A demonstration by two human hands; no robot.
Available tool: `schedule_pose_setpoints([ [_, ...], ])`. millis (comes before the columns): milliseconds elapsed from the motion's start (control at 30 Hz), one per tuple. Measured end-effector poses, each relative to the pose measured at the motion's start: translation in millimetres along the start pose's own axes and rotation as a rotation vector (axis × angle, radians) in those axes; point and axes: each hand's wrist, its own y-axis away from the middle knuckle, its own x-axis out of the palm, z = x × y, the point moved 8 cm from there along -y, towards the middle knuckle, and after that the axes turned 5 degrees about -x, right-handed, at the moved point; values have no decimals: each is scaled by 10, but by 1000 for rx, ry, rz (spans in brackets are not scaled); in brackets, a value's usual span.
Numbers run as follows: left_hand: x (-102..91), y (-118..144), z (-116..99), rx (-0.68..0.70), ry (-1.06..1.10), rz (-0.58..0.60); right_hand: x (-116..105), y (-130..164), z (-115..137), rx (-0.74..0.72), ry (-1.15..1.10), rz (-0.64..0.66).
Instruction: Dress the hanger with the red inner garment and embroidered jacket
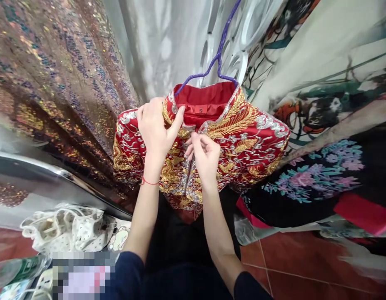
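Observation:
A red jacket [242, 137] with a stand-up collar and dense gold and silver embroidery hangs in front of me on a purple hanger [220, 56]. Inside its neck is a red size label [201, 109] marked S. My left hand [155, 127] grips the collar and shoulder on the left side, its thumb along the collar edge. Just below the collar, at the front opening, my right hand [205, 156] pinches the jacket between thumb and forefinger. Whatever small fastener may be between those fingertips is hidden. A front seam runs down beneath the right hand.
Sequined fabric [64, 75] hangs at the left above a mirror-like curved edge [55, 166]. White cloth with dark spots [68, 227] and a plastic bottle [21, 268] lie lower left. Black floral fabric [311, 175] hangs at the right, over red floor tiles [292, 258].

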Motion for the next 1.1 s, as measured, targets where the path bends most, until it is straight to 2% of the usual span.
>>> schedule_pose_setpoints([
  [133, -33, 10, -2, 3, 3, -20, 10, 206, -127, 20, -50, -8],
  [333, -65, 29, 74, -1, -9, 5, -63, 744, -756, 161, 65, 0],
  [433, -82, 50, 53, 2, -17, 8, -147, 967, -1007, 164, 172, 25],
  [500, -90, 72, 32, 2, -6, 18, -210, 1057, -1088, 147, 255, 47],
  [600, -107, 107, 8, -2, 10, 21, -276, 1120, -1113, 137, 293, 94],
  [800, -125, 129, -5, -14, -28, -20, -308, 1359, -1107, 326, 130, 228],
  [900, -125, 129, -9, -22, -30, -14, -310, 1504, -1009, 313, 164, 314],
  [1100, -200, 137, -103, 8, -83, -30, -321, 1617, -900, 358, 81, 336],
])
